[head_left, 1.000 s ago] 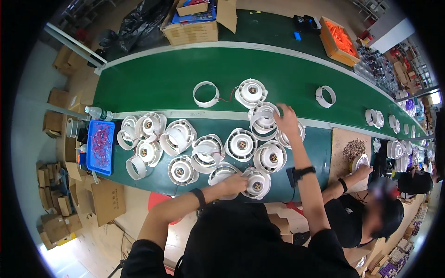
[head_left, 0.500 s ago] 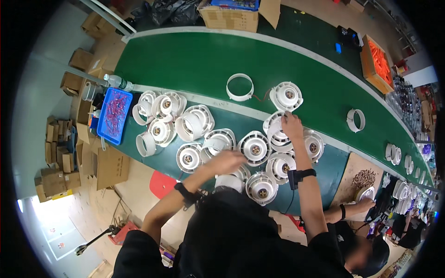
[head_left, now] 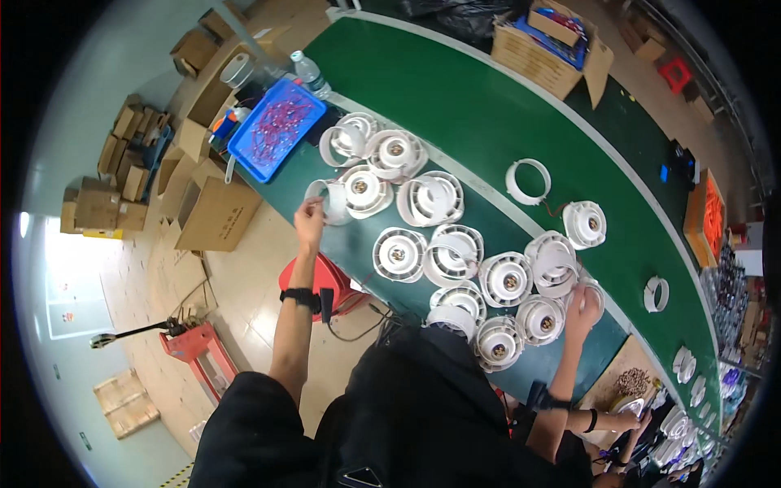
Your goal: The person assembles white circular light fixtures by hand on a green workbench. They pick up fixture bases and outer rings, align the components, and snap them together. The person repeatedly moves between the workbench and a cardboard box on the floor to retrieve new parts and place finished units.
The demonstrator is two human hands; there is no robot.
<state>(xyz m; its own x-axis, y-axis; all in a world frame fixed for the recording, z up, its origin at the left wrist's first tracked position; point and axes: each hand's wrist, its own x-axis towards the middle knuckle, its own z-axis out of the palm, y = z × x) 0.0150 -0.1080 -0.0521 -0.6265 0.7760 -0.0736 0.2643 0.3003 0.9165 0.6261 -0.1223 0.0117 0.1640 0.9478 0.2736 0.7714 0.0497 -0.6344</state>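
Note:
Several white round fan-like housings (head_left: 399, 254) lie clustered on the green bench (head_left: 321, 167) in front of me. My left hand (head_left: 309, 218) reaches out to the far left of the cluster, its fingers closed on the edge of a white ring-shaped housing (head_left: 328, 198). At the right end of the cluster my right hand (head_left: 581, 307) grips a white round housing (head_left: 596, 290) next to other housings (head_left: 541, 319). Both wrists wear dark bands.
A green conveyor belt (head_left: 488, 114) behind the bench carries a white ring (head_left: 527, 180), a wired housing (head_left: 586, 224) and another ring (head_left: 655, 294). A blue tray (head_left: 272, 130) of small pink parts and a water bottle (head_left: 310, 75) stand left. Cardboard boxes (head_left: 213, 213), red stool (head_left: 325, 281), another person (head_left: 618, 423) lower right.
My left hand has moved from the housings near the bench's front edge out to the ring-shaped housing at the far left. My right hand stays at the right-hand housings. The view has swung.

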